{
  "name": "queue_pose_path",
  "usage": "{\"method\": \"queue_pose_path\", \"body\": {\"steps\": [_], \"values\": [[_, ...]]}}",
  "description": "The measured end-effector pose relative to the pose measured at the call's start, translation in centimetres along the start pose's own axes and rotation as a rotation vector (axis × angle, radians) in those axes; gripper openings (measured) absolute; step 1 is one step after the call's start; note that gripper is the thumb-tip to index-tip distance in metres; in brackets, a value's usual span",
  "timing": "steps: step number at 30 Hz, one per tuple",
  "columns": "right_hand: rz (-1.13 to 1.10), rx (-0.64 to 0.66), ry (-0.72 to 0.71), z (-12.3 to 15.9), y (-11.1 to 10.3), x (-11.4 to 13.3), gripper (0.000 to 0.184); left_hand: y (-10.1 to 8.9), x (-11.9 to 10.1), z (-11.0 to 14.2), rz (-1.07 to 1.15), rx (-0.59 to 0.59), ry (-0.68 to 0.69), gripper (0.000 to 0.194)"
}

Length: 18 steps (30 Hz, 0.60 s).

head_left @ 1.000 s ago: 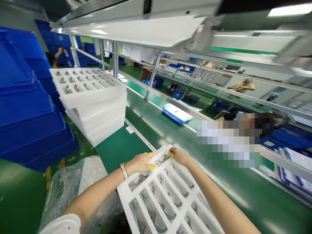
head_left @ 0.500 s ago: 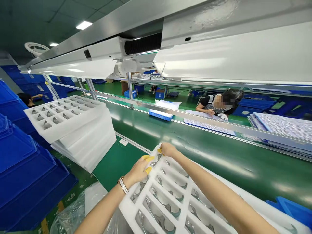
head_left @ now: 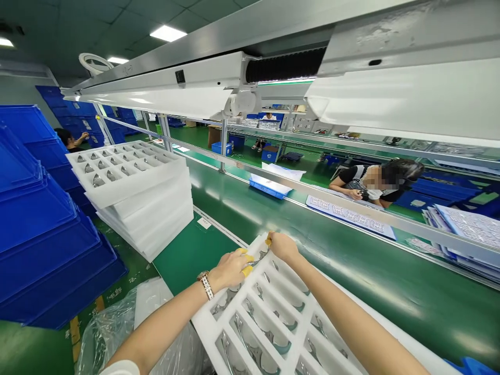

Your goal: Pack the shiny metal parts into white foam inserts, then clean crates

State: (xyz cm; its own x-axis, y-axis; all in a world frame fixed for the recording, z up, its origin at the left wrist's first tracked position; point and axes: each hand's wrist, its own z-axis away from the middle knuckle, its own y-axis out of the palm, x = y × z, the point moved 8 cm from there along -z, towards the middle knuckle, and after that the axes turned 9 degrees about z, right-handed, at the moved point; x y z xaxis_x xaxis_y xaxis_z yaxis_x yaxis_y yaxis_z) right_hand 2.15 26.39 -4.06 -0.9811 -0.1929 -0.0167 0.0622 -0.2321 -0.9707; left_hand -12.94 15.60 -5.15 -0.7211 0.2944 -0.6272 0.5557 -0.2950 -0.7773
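1. The white stack (head_left: 164, 208) on the left looks to me like the biggest upset waiting: its layers sit skewed, so a knock from an elbow could slide the upper part off.
2. The near tray (head_left: 203, 319) could tip or shift if its far corner gets pressed unevenly; what bears its near end is hidden from me.
3. The left hand (head_left: 232, 266) has its yellow-tipped fingers parted slightly at that corner; the right hand (head_left: 284, 247) has its fingers curled close together there. I cannot tell whether either of the 2 grips metal or foam.
4. Between them, in the tray's far corner compartment, the metal piece (head_left: 260, 256) could bend or scratch, I judge, if pulled while caught on the foam wall.
5. Blue bins (head_left: 39, 224) rise at the far left; I cannot see what they hold.
6. The stack's top tray (head_left: 136, 185) has curved, shiny parts (head_left: 99, 180) in its compartments.
7. The near tray's long slots carry slim metal shapes (head_left: 267, 333), some hidden under the right forearm (head_left: 344, 312).
8. Across the green line, a small blue tray (head_left: 267, 188) holds white sheets (head_left: 273, 182).
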Motion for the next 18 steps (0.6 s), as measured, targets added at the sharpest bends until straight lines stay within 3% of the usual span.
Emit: {"method": "queue_pose_path", "body": {"steps": [8,12,15,18], "values": [[0.007,-0.01,-0.077,-0.2,0.3,0.2,0.029,-0.9,-0.2,-0.6,-0.022,-0.097,0.016,0.034],[0.041,0.001,-0.084,0.4,0.8,-0.3,0.019,0.3,-1.8,-2.5,-0.234,-0.019,0.027,0.018],[0.087,0.023,-0.056,-0.5,0.5,-0.4,0.026,0.7,-2.9,-4.6,-0.399,0.017,0.08,0.019],[0.124,0.056,-0.045,-0.7,-0.5,0.0,0.028,0.4,-3.6,-5.5,-0.416,0.029,0.118,0.02]]}}
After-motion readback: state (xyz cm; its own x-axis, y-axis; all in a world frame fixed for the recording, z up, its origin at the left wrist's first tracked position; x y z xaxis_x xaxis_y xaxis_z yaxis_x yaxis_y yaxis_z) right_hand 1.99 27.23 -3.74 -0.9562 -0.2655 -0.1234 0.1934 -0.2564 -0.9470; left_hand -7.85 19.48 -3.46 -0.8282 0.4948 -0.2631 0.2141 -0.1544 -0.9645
